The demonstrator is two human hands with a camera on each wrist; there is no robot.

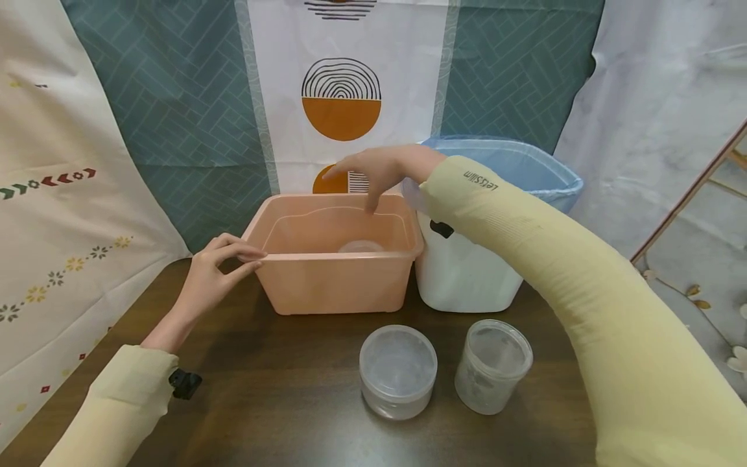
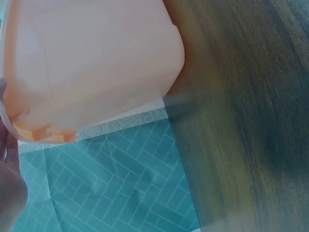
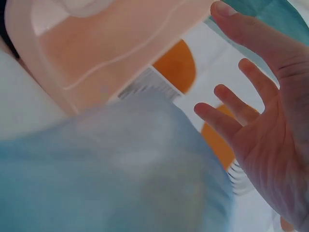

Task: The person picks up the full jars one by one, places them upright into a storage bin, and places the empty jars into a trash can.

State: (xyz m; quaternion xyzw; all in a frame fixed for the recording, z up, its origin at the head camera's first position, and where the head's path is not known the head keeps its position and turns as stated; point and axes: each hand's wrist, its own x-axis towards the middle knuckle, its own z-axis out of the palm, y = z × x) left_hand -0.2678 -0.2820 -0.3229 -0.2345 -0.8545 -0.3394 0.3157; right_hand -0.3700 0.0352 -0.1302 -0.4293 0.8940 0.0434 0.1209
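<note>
A peach plastic tub (image 1: 338, 285) stands on the dark wood table, with a clear round piece (image 1: 360, 246) partly visible inside it. My left hand (image 1: 217, 264) pinches the tub's near left rim corner between thumb and fingers. In the left wrist view, that hand (image 2: 10, 166) shows only at the edge, along the tub's rim (image 2: 41, 139). Over the tub's right rear part hovers my right hand (image 1: 382, 167), fingers spread and holding nothing. The right wrist view shows its bare palm (image 3: 275, 150) and loosely extended fingers, beside a blue bag liner (image 3: 120, 169).
A white bin (image 1: 467, 272) with a blue liner (image 1: 519, 162) adjoins the tub on the right, under my right forearm. Nearer to me are a low clear lidded jar (image 1: 399, 363) and a taller clear container (image 1: 493, 366). A patterned cloth (image 1: 187, 97) hangs behind.
</note>
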